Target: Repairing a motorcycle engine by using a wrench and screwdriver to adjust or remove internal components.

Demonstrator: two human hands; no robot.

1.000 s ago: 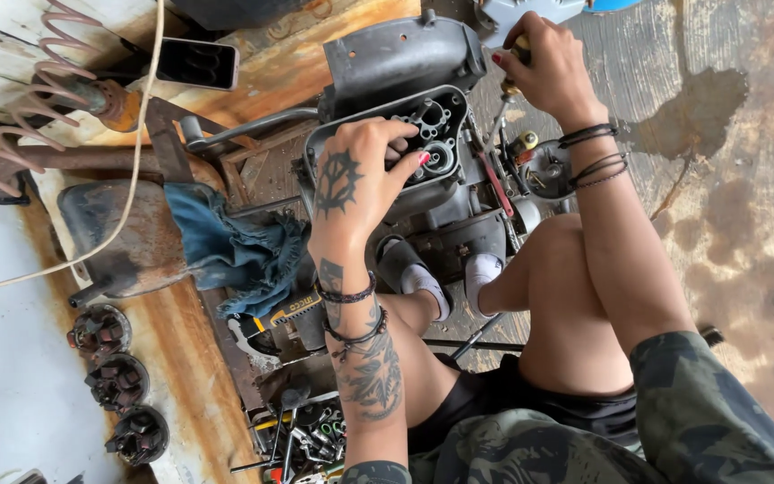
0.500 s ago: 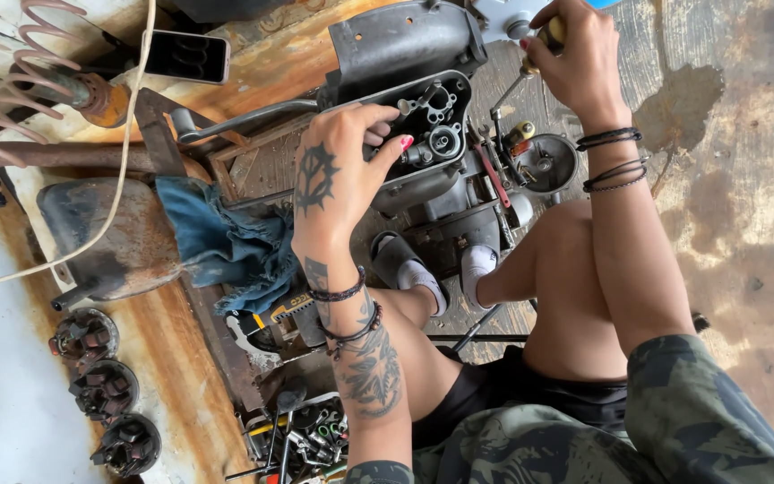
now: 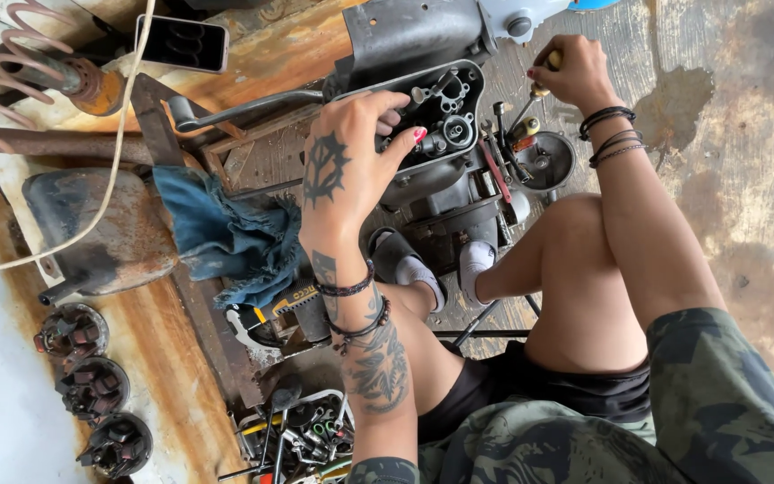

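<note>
Head view: your left hand rests spread on the open engine case by the floor's top edge. Your right hand grips a yellow-handled tool. Keep the case steady; turn slowly.

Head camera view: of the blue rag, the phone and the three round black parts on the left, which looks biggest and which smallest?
1. Blue rag, clearly largest.
2. Phone.
3. Round black parts, each looks a bit smaller than the phone; the three look alike, so no ranking among them.
</note>
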